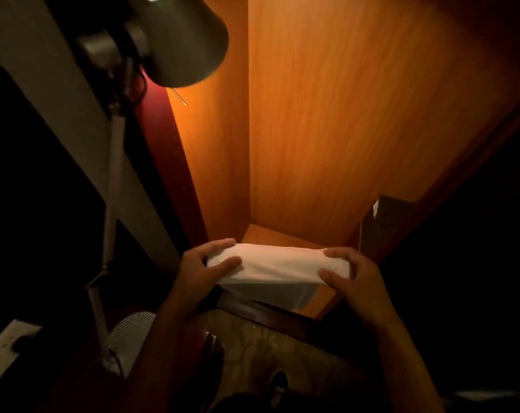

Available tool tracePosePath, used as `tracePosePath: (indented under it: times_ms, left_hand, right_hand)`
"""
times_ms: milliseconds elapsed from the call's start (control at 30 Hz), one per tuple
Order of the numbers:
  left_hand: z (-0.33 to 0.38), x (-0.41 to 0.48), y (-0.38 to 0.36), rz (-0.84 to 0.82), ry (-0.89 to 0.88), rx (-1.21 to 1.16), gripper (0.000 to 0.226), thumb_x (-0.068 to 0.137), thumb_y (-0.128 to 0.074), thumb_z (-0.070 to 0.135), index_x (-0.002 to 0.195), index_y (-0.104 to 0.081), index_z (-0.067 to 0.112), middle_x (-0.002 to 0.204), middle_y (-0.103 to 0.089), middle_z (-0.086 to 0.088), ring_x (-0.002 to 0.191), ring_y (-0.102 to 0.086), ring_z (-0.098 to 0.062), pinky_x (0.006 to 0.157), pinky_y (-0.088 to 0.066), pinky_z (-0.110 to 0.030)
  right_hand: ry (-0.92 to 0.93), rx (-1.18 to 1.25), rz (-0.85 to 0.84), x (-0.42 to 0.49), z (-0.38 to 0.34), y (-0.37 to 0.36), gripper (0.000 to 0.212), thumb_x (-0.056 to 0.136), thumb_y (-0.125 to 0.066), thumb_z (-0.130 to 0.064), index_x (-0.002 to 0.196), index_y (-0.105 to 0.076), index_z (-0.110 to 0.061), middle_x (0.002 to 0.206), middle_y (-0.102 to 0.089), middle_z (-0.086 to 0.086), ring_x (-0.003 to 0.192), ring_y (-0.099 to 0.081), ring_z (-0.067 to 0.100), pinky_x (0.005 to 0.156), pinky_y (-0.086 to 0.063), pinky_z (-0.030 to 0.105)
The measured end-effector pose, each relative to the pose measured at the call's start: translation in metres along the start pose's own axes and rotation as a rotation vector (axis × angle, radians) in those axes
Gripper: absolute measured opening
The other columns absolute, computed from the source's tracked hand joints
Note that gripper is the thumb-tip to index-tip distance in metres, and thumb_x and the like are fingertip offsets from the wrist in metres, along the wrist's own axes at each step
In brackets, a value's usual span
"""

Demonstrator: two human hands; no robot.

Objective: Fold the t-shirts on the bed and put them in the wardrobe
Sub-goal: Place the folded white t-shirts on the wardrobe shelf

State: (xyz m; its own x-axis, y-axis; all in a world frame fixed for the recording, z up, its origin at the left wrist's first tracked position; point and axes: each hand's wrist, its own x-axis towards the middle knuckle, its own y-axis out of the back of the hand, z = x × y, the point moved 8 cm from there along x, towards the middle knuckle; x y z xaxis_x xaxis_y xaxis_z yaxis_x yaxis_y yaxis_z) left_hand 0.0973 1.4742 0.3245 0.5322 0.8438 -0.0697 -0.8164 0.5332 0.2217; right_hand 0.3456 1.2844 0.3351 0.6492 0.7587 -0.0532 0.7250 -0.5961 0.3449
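A folded white t-shirt (278, 268) hangs level between both hands, just above the front of an orange wooden wardrobe shelf (270, 235). My left hand (199, 271) grips its left end, thumb on top and fingers curled round the far side. My right hand (355, 277) grips the right end in the same way. The shirt's lower layer droops over the shelf's front edge. The wardrobe's back panel (342, 114) rises behind, lit warm orange.
A metal lamp (178, 37) on a jointed arm hangs at upper left, close to the wardrobe's left side. A dark box (384, 228) stands at the shelf's right end. Below lie a dark wooden edge (261, 312) and patterned floor. The surroundings are very dark.
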Motion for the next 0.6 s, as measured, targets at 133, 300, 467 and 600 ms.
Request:
tracePosePath:
  times_ms: [133, 300, 467, 600]
  left_hand:
    - [-0.066, 0.070, -0.027, -0.020, 0.041, -0.034, 0.045, 0.072, -0.087, 0.020, 0.115, -0.073, 0.021, 0.109, -0.071, 0.012, 0.100, -0.066, -0.001, 0.078, -0.057, -0.020]
    - [-0.175, 0.153, -0.063, -0.027, 0.056, -0.039, 0.047, 0.070, -0.088, 0.020, 0.115, -0.074, 0.025, 0.110, -0.071, 0.017, 0.101, -0.064, 0.005, 0.074, -0.056, -0.018]
    - [-0.295, 0.230, -0.101, -0.050, 0.003, -0.032, 0.045, 0.069, -0.089, 0.016, 0.110, -0.074, 0.029, 0.108, -0.067, 0.023, 0.097, -0.062, 0.009, 0.076, -0.055, -0.019]
    - [-0.387, 0.266, -0.128, -0.009, -0.041, -0.092, 0.046, 0.071, -0.087, 0.013, 0.112, -0.073, 0.027, 0.115, -0.065, 0.017, 0.105, -0.059, -0.004, 0.074, -0.056, -0.022]
  right_hand:
    - [-0.007, -0.019, 0.010, 0.061, 0.060, -0.025, 0.032, 0.077, -0.081, -0.010, 0.099, -0.067, -0.028, 0.105, -0.065, -0.014, 0.096, -0.061, -0.004, 0.080, -0.056, 0.028]
    - [0.045, 0.015, 0.068, 0.131, 0.165, -0.065, 0.032, 0.077, -0.080, -0.002, 0.099, -0.068, -0.021, 0.102, -0.067, -0.012, 0.094, -0.061, -0.006, 0.079, -0.051, 0.021]
    - [0.094, 0.044, 0.148, 0.188, 0.295, -0.113, 0.033, 0.077, -0.080, -0.001, 0.096, -0.069, -0.026, 0.103, -0.068, -0.011, 0.096, -0.062, 0.002, 0.079, -0.049, 0.025]
    - [0.120, 0.036, 0.188, 0.220, 0.386, -0.145, 0.032, 0.079, -0.081, -0.008, 0.100, -0.068, -0.028, 0.106, -0.063, -0.018, 0.105, -0.057, 0.005, 0.088, -0.055, 0.040]
